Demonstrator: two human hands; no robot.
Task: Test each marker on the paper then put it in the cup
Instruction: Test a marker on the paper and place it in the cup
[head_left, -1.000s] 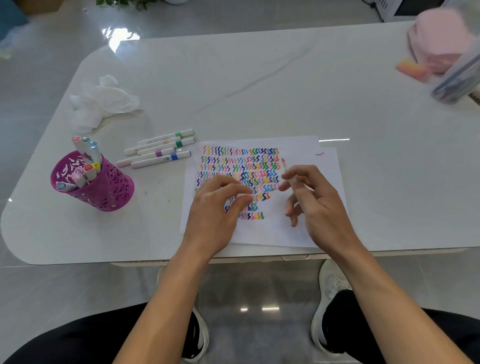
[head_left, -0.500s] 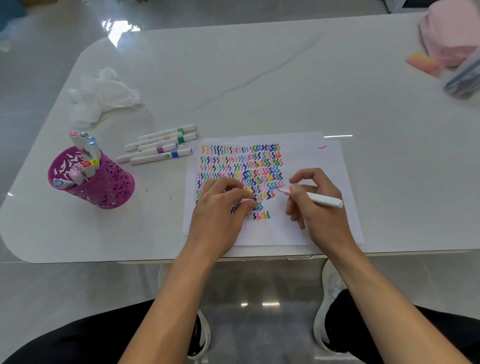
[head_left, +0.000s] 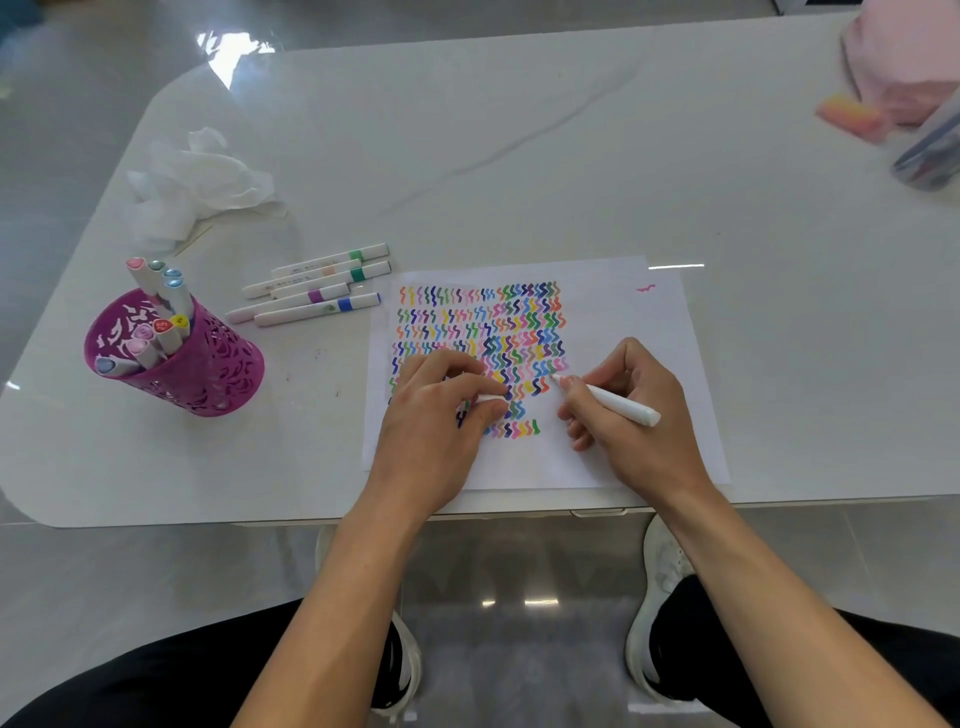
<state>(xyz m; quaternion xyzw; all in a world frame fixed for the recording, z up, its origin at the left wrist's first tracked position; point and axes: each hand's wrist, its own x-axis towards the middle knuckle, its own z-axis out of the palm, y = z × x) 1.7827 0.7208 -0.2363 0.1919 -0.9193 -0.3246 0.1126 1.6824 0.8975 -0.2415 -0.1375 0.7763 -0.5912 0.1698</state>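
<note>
my right hand (head_left: 634, 421) gripped the white marker (head_left: 621, 404) like a pen, its pink tip down on the paper (head_left: 623, 322) just right of the coloured squiggles (head_left: 478, 322). my left hand (head_left: 436, 421) rested on the paper, thumb and fingers pinching the white cap (head_left: 491, 398). the purple cup (head_left: 218, 364) stood well off to the left on the table (head_left: 519, 156), holding several markers, with four more markers (head_left: 317, 293) lying between cup and paper.

Likely a home room, white marble-look table (head_left: 519, 156), glossy grey floor tiles (head_left: 78, 597), crumpled tissue (head_left: 197, 182)
</note>
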